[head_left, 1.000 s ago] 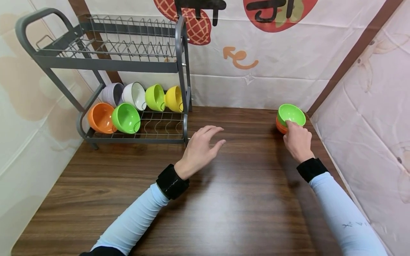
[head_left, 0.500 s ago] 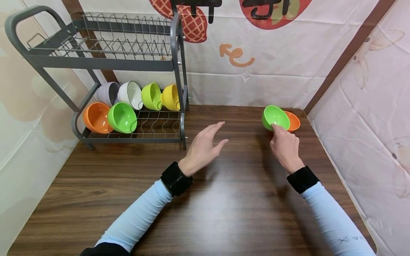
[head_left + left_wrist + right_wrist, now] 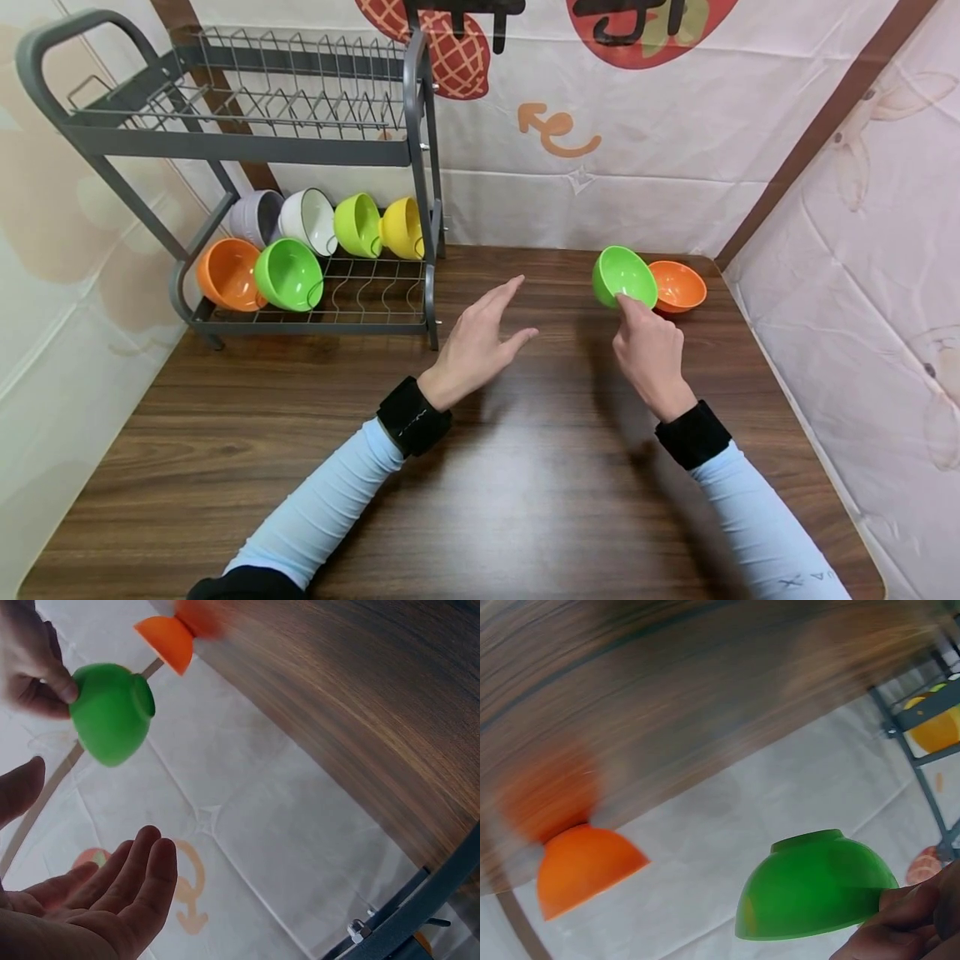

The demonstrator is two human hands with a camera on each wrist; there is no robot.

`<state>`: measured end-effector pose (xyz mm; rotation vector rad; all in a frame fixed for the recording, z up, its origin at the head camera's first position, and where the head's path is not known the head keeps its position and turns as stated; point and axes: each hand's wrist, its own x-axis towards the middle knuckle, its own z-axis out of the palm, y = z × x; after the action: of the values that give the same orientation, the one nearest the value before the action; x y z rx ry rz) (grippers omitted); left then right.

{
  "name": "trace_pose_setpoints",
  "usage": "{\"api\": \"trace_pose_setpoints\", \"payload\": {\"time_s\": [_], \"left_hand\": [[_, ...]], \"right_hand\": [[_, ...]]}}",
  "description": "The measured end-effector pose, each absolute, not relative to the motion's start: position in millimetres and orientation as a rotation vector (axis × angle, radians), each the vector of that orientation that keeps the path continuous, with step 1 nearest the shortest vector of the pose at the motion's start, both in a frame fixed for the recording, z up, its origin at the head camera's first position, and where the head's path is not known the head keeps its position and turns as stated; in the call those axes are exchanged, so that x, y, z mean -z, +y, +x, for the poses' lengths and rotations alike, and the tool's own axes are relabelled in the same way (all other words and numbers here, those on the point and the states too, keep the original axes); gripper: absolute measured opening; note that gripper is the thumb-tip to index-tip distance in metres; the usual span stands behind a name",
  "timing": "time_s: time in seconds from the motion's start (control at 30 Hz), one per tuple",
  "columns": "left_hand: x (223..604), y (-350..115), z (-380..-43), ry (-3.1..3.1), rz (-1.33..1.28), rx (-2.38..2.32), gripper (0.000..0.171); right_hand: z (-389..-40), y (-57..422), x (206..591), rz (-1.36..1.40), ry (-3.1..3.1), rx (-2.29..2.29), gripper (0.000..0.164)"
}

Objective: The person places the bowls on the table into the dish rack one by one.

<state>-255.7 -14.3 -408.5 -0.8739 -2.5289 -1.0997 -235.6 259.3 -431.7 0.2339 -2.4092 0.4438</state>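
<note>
My right hand [image 3: 651, 354] pinches the rim of a green bowl [image 3: 622, 273], which is tilted and raised over the table in the right wrist view. Just to its right an orange bowl [image 3: 678, 287] stands upright on the wood, also seen in the right wrist view. My left hand [image 3: 474, 343] hovers over the middle of the table with fingers extended, thumb apart and nothing held. The left wrist view shows its spread fingers [image 3: 142, 885] below the green bowl [image 3: 112, 716].
A grey two-tier dish rack [image 3: 247, 148] stands at the left. On its lower tier sit several tilted bowls, among them an orange bowl [image 3: 225, 279], a green bowl [image 3: 288, 275], a white bowl [image 3: 303, 221] and a yellow bowl [image 3: 401, 229]. Fabric walls enclose the table [image 3: 480, 500].
My right hand has lifted the green bowl off the orange one and carried it left, uncovering the orange bowl. My left hand has hardly moved.
</note>
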Motion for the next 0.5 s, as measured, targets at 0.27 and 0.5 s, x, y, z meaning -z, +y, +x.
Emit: {"api": "trace_pose_setpoints", "payload": {"time_s": [0.27, 0.5], "left_hand": [[409, -11, -258, -2.52, -0.903, 1.084, 0.092], [411, -8, -260, -2.491, -0.916, 1.108, 0.097]], "right_hand": [[-226, 232, 425, 0.284, -2.361, -0.5, 0.027], [-220, 217, 423, 0.314, -2.326, -0.513, 0.032]]}}
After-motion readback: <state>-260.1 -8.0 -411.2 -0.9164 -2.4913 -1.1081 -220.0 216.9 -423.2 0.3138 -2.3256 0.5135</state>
